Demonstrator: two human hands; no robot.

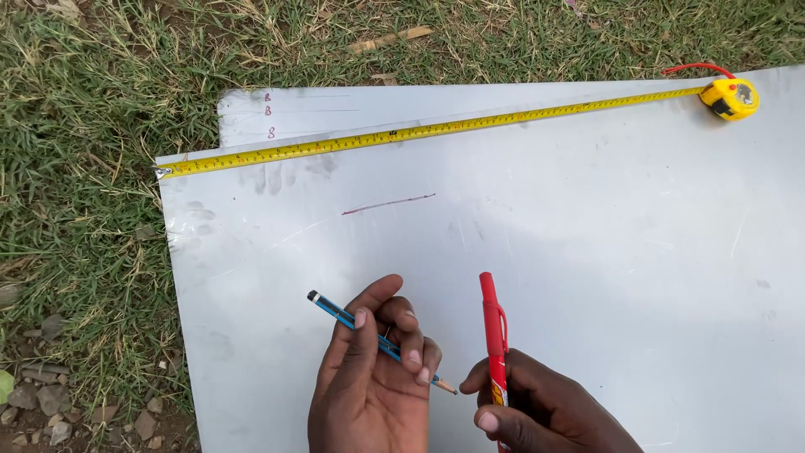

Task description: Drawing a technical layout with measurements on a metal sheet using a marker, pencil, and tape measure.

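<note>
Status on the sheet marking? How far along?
Done: tape measure stretched along the metal sheet's top edge; one short red line drawn below it. In hand: left hand holds a pencil, right hand a red marker, both off the sheet. Left: the sheet looks otherwise unmarked and uncut.

Around the tape measure (419,132), stretched along the far edge of the metal sheet (629,277), little blocks the way. On its near side the sheet lies bare down to the left hand (373,377) with a pencil (377,340) and the right hand (537,411) with a red marker (495,335). Beyond the tape lies open grass (101,101).
</note>
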